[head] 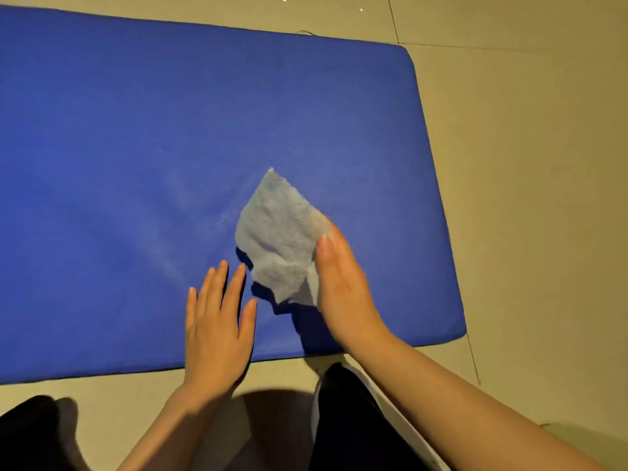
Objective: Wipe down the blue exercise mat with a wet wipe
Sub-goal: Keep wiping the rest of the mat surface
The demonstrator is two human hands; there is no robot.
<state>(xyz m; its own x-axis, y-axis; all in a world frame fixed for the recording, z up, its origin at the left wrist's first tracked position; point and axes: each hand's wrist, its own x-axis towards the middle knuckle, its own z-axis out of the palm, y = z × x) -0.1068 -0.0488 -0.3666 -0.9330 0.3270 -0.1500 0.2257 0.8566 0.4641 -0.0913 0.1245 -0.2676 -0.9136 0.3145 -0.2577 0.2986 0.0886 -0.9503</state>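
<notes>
A thin, crumpled wet wipe (280, 232) hung over the blue mat (136, 147) at frame centre, pinched by the right hand (339, 283); the left hand (217, 321) lay flat on the mat, fingers (234, 283) spread.

Both arms are bare all the way up, no sleeves, no watch, no rings or bracelets that I can spot. The left hand (217, 331) has short, neat nails with pale tips, nothing painted as far as I can tell. The right hand (339, 280) shows the same plain short nail on the thumb. Below the right forearm there's dark, near-black clothing (353, 419) with a white stripe (404, 423) running along its edge. Below and left of the left wrist there's more black fabric (34, 433), too dim to make out.
</notes>
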